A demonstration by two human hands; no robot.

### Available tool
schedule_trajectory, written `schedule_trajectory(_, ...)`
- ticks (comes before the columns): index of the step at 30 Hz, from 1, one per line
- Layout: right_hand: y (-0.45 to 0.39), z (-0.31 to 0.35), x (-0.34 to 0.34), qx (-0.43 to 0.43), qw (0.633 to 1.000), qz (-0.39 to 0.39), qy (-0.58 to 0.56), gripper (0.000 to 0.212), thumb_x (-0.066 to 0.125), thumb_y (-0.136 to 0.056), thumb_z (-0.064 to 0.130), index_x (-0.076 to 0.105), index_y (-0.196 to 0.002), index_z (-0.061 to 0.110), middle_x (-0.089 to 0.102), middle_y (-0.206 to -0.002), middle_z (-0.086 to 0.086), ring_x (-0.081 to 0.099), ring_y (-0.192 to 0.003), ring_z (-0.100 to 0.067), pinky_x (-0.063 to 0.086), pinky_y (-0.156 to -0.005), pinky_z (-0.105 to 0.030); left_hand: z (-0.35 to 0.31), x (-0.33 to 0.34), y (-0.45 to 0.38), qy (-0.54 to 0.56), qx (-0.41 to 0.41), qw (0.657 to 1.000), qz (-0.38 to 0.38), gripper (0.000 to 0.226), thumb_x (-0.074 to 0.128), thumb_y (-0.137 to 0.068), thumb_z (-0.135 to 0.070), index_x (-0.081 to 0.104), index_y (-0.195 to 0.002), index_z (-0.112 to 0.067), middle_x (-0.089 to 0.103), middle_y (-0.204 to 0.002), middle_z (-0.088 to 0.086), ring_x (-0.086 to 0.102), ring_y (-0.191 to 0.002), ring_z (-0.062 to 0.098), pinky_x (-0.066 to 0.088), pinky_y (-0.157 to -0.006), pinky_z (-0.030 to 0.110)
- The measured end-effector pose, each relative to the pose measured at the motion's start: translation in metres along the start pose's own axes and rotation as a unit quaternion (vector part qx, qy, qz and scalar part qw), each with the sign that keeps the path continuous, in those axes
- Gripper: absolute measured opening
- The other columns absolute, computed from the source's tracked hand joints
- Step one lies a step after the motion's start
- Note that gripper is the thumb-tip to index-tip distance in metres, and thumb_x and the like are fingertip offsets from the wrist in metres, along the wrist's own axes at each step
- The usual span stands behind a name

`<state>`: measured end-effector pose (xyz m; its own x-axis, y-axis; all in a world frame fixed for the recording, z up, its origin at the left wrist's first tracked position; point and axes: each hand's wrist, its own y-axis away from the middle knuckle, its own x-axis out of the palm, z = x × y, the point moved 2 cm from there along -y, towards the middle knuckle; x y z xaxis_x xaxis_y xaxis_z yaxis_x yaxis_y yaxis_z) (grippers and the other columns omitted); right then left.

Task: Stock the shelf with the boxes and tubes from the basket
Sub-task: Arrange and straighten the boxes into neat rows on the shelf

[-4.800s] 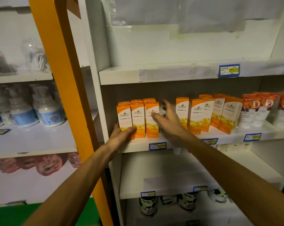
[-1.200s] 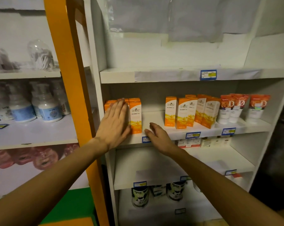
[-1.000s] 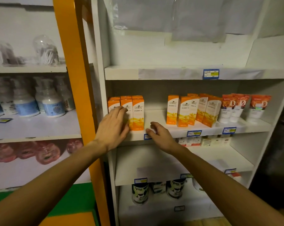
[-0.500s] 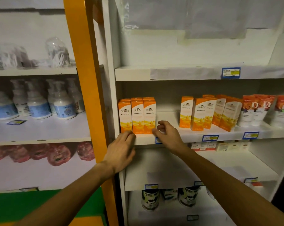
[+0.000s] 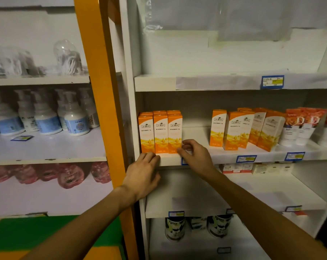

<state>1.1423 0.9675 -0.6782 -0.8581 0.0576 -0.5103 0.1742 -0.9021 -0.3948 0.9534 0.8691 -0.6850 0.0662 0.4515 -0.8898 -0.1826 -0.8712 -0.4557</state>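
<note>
Orange-and-white boxes (image 5: 160,132) stand upright in a tight row of three, with more behind them, at the left end of the middle shelf (image 5: 196,136), close against the white side wall. The left hand (image 5: 143,175) lies flat with straight fingers, its fingertips on the shelf's front edge just below the leftmost boxes, gripping nothing. The right hand (image 5: 193,153) rests on the shelf's front edge just beside the rightmost box of the row, fingers loosely curled and holding nothing. Farther right on the same shelf, a second group of orange boxes (image 5: 241,128) stands less neatly, some tilted, and orange-topped tubes (image 5: 301,126) stand near the right end.
</note>
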Motion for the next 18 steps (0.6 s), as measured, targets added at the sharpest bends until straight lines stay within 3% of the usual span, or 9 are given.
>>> schedule_trajectory(4,-0.006,0.014,-0.016,-0.001,0.999,-0.030,-0.042,0.049,0.065,-0.094,0.041,0.053,-0.135,0.017,0.064,-0.124,0.001,0.063,-0.109,-0.016,0.058,-0.091,-0.040,-0.001,-0.007,0.000,-0.021,0.020,0.999,0.029,0.060,0.052,-0.094,-0.043,0.036,-0.148,-0.021,0.041,-0.139,-0.002,0.043,-0.124,0.016,0.052,-0.089,0.028)
schedule_trajectory(10,-0.001,0.004,-0.006,0.024,0.996,0.010,-0.080,0.045,0.066,-0.094,0.034,0.055,-0.132,0.013,0.065,-0.116,-0.001,0.066,-0.108,-0.020,0.058,-0.089,-0.034,-0.005,-0.006,-0.002,-0.021,-0.003,1.000,0.024,0.063,0.051,-0.090,-0.053,0.042,-0.144,-0.022,0.043,-0.136,-0.003,0.046,-0.122,0.016,0.052,-0.092,0.028)
schedule_trajectory(12,0.003,0.002,-0.007,0.020,0.993,-0.018,-0.111,0.045,0.068,-0.093,0.033,0.055,-0.132,0.014,0.065,-0.116,0.000,0.066,-0.107,-0.020,0.058,-0.085,-0.029,-0.006,-0.007,-0.004,-0.024,-0.003,0.999,0.028,0.065,0.050,-0.090,-0.055,0.041,-0.144,-0.022,0.042,-0.138,-0.003,0.045,-0.123,0.016,0.052,-0.093,0.029)
schedule_trajectory(16,-0.010,0.026,-0.025,-0.054,0.990,-0.099,-0.080,0.048,0.071,-0.089,0.040,0.057,-0.131,0.022,0.062,-0.125,0.005,0.058,-0.112,-0.008,0.053,-0.092,-0.030,-0.007,-0.009,-0.005,-0.025,-0.001,0.999,0.030,0.064,0.051,-0.089,-0.054,0.042,-0.143,-0.021,0.043,-0.137,-0.003,0.046,-0.122,0.016,0.053,-0.090,0.030)
schedule_trajectory(18,-0.022,0.049,-0.035,-0.077,0.988,-0.102,-0.088,0.055,0.072,-0.086,0.046,0.054,-0.134,0.027,0.056,-0.133,0.008,0.051,-0.119,-0.006,0.047,-0.096,-0.027,-0.006,-0.010,-0.006,-0.023,-0.002,0.999,0.028,0.062,0.051,-0.089,-0.054,0.044,-0.141,-0.022,0.044,-0.136,-0.003,0.047,-0.120,0.015,0.053,-0.088,0.029)
